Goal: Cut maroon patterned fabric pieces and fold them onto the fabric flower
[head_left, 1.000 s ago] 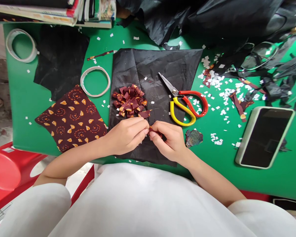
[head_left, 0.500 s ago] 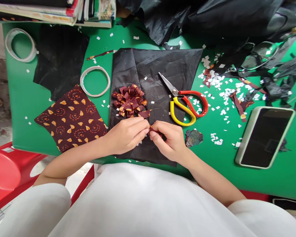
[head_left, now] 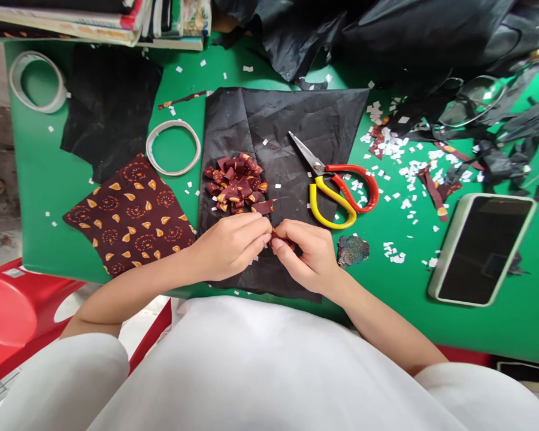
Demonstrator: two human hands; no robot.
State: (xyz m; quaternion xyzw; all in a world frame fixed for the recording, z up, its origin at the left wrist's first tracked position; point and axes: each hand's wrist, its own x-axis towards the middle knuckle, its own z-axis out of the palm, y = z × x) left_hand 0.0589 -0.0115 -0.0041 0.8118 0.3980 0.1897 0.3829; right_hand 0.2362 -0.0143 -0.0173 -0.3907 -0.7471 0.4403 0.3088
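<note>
Two hands work above one black sheet on the green worktop. The left hand and right hand both have fingers pinched on one small maroon strip, just below one maroon rosette. Around them: one pair of scissors, two pale rings, one patterned square, one phone. Lettering on the stacked books is too blurred to read.

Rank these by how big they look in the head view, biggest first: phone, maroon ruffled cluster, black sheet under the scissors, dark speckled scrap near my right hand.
1. Black sheet, even partly covered
2. Phone
3. Maroon ruffled cluster
4. Dark speckled scrap
</note>
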